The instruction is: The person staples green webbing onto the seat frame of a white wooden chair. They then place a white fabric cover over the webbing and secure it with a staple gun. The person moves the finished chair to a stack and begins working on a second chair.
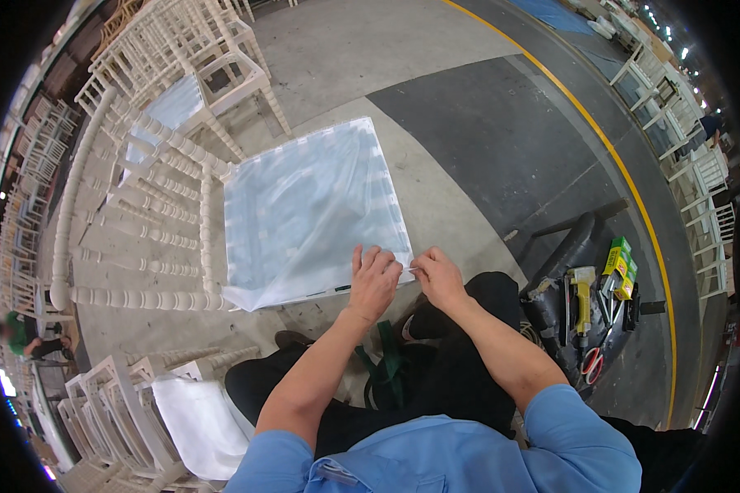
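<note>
One person in a green top (16, 335) is seen in the distance near nine o'clock. At eight o'clock, white chairs (142, 423) are stacked together, and beside nine o'clock the spindled back (140, 300) of a cream chair is shown joining its seat. More cream chairs (168, 41) are grouped between ten and eleven o'clock. A white cover (199, 427) is draped over the eight o'clock stack. Toward ten o'clock from the middle, the seat is covered by a thin white cloth (312, 197), creased toward its six o'clock edge. The left hand (374, 283) is laid on the cloth's five o'clock part, fingers bent; whether the cloth is gripped by it cannot be told. By the right hand (440, 279), the cloth's edge is pinched at the four o'clock corner, thumb and fingertips together. Between three and four o'clock, a yellow tool (583, 304), red-handled scissors (592, 367) and a green-and-yellow box (621, 267) are gathered. By the three o'clock rim, white chairs are lined up
</note>
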The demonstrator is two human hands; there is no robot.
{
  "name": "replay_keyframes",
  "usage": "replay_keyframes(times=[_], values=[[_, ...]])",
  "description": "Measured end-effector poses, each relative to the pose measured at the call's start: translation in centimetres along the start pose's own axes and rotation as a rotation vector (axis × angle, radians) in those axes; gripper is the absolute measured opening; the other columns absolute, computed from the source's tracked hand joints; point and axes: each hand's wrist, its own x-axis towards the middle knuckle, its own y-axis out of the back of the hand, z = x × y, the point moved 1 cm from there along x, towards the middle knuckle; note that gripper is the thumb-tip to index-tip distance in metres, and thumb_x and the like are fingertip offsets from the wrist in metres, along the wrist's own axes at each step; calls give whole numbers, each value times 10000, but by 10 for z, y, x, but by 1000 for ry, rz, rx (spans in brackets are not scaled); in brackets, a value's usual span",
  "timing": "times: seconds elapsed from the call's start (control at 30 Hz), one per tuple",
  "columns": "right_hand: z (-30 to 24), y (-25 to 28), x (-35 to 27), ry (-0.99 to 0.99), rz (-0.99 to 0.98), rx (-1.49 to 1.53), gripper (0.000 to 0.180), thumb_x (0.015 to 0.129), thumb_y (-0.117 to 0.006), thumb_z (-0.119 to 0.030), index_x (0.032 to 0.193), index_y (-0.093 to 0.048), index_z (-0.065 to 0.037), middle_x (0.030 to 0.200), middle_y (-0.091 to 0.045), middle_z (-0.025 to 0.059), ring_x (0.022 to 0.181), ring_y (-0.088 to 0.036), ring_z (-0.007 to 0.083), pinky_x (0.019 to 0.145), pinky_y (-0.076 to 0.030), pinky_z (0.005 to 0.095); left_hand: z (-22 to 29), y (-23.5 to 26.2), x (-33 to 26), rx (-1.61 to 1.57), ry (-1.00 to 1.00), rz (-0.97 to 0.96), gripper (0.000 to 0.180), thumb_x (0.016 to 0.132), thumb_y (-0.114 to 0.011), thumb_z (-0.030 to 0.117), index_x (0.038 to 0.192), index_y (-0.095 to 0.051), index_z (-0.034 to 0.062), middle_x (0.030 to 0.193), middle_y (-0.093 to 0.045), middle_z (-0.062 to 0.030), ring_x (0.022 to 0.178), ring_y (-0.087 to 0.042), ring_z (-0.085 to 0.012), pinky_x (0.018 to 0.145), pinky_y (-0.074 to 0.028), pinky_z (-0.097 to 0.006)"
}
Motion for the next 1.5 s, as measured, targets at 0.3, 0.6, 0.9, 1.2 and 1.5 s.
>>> replay_keyframes(times=[0.3, 0.6, 0.9, 1.2, 1.5], values=[[-2, 1, -3, 25, -20, 12, 127, 936, -741, -93, 1058, -732, -126, 1077, -662, 85, 972, -708, 353, 823, -569, 482, -1, -5, -5, 21, -17, -13, 70, 914, -734, 188, 980, -716, 175, 1148, -645, 0, 1283, -556, -276, 1253, -287, -602], [7, 1, 5, 1, -139, 53, 81, 887, -736, -40, 936, -771, -95, 1049, -700, 100, 963, -713, 349, 832, -569, 459, 3, -9, -13, 7, -30, 27, 154, 889, -728, 160, 1043, -740, 153, 1151, -654, -7, 1262, -568, -278, 1244, -328, -583], [7, 18, -14, 121, -228, -171, 214, 915, -739, -110, 1119, -801, -129, 1057, -698, 92, 958, -720, 345, 842, -581, 460, 18, -2, -25, -19, -25, -63, 410, 891, -696, 119, 1300, -720, 109, 1278, -656, -96, 1304, -550, -373, 1260, -317, -610], [42, 153, -92, -345, 304, -58, 208, 943, -794, -184, 1124, -780, -84, 1017, -749, 128, 910, -730, 319, 847, -586, 422, 39, -4, -52, 161, 83, -208, 615, 927, -637, 164, 1537, -585, 111, 1574, -500, -128, 1563, -336, -442, 1316, -183, -610], [194, 287, -198, -925, 228, -248, 572, 805, -906, -221, 1263, -696, 51, 1112, -780, 208, 1029, -761, 319, 914, -574, 401, 47, -9, -45, 129, 68, -255, 658, 947, -601, 155, 1593, -516, 61, 1650, -460, -116, 1595, -290, -448, 1326, -191, -591]])
